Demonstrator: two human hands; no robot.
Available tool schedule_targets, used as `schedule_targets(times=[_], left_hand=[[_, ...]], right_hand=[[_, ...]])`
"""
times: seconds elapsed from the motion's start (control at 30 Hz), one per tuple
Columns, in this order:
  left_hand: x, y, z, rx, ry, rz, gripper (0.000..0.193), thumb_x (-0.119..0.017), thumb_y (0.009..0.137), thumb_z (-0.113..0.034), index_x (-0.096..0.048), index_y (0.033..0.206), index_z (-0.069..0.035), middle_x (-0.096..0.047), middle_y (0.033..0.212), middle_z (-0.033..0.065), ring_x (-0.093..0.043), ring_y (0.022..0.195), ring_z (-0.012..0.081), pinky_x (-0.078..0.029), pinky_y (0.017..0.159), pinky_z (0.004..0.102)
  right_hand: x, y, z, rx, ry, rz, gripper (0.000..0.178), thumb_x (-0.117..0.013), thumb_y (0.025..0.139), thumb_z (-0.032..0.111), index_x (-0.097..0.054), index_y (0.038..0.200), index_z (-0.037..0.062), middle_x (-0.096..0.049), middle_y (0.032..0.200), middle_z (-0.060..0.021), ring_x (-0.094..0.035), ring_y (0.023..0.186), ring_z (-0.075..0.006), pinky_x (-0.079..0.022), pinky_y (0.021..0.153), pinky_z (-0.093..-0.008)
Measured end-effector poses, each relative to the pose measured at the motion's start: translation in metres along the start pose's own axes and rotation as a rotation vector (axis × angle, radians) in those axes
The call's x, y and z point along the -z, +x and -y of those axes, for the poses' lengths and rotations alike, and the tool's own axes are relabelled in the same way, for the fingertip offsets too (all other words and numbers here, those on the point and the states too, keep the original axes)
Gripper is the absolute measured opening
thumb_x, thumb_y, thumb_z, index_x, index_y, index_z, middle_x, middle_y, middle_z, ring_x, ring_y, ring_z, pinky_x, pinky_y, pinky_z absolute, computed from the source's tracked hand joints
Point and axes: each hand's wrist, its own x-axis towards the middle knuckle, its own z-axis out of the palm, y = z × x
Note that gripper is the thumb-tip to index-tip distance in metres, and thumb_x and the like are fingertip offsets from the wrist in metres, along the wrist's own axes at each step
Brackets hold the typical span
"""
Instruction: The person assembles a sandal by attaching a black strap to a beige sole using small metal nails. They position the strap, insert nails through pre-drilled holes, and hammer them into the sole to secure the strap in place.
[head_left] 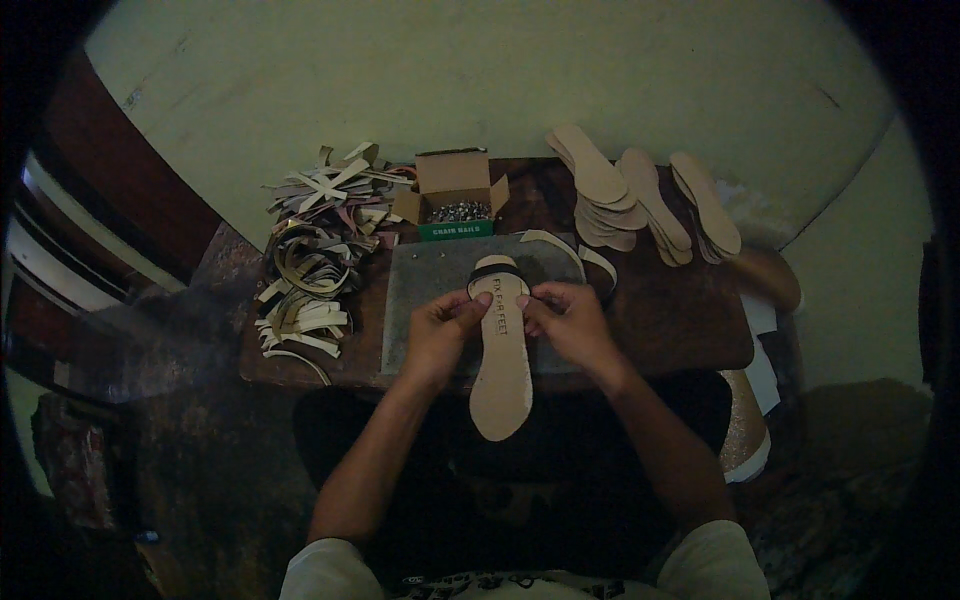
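A tan shoe insole with dark printed lettering lies lengthwise between my hands, its wider end sticking out past the table's near edge. A dark strap with a pale edge curves across its far end. My left hand is closed on the insole's left edge, thumb on top near the strap's end. On the opposite edge my right hand pinches with thumb and fingers beside the strap's other end; whether it grips the strap or the insole's edge is hard to tell. Beneath lies a grey slab.
Behind the slab an open cardboard box holds many small metal nails. A heap of cut strips covers the table's left side. Stacked insoles lie at the back right. A loose pale strip curls on the slab's right. A wall rises behind.
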Motion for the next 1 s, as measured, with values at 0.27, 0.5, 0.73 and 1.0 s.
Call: schedule_targets(times=[0.27, 0.5, 0.73, 1.0], left_hand=[[-0.001, -0.003, -0.002, -0.033, 0.218, -0.043, 0.021, -0.069, 0.09, -0.021, -0.068, 0.082, -0.002, -0.067, 0.075, 0.0007, -0.057, 0.066, 0.0052, -0.044, 0.06, 0.0215], [-0.008, -0.007, -0.002, -0.055, 0.14, -0.044, 0.022, -0.068, 0.091, -0.021, -0.068, 0.095, 0.001, -0.069, 0.083, 0.0045, -0.061, 0.07, 0.008, -0.048, 0.062, 0.0242], [-0.01, -0.011, -0.008, -0.013, 0.129, -0.049, 0.021, -0.067, 0.092, -0.021, -0.068, 0.094, 0.0, -0.068, 0.08, 0.0032, -0.06, 0.067, 0.0075, -0.046, 0.058, 0.0239], [-0.004, -0.005, 0.007, -0.049, 0.15, 0.048, 0.014, -0.069, 0.089, -0.012, -0.068, 0.094, 0.0, -0.069, 0.082, 0.003, -0.061, 0.069, 0.0084, -0.048, 0.061, 0.0244]], right_hand=[[0.006, 0.003, 0.002, -0.072, 0.117, 0.029, 0.023, -0.069, 0.09, 0.014, -0.066, 0.101, -0.0056, -0.068, 0.08, -0.0074, -0.064, 0.066, -0.0113, -0.051, 0.057, -0.0247], [0.014, 0.003, 0.003, -0.228, 0.168, 0.12, 0.024, -0.069, 0.091, 0.018, -0.066, 0.103, -0.0022, -0.069, 0.085, -0.007, -0.064, 0.068, -0.0116, -0.052, 0.061, -0.0257], [0.015, 0.002, 0.008, -0.209, 0.187, 0.154, 0.024, -0.069, 0.09, 0.017, -0.065, 0.105, -0.0017, -0.069, 0.088, -0.0067, -0.064, 0.069, -0.0114, -0.053, 0.062, -0.0253], [0.015, 0.005, 0.002, -0.083, 0.067, 0.115, 0.025, -0.068, 0.089, 0.011, -0.064, 0.109, -0.0044, -0.069, 0.09, -0.0081, -0.065, 0.071, -0.0113, -0.052, 0.063, -0.0246]])
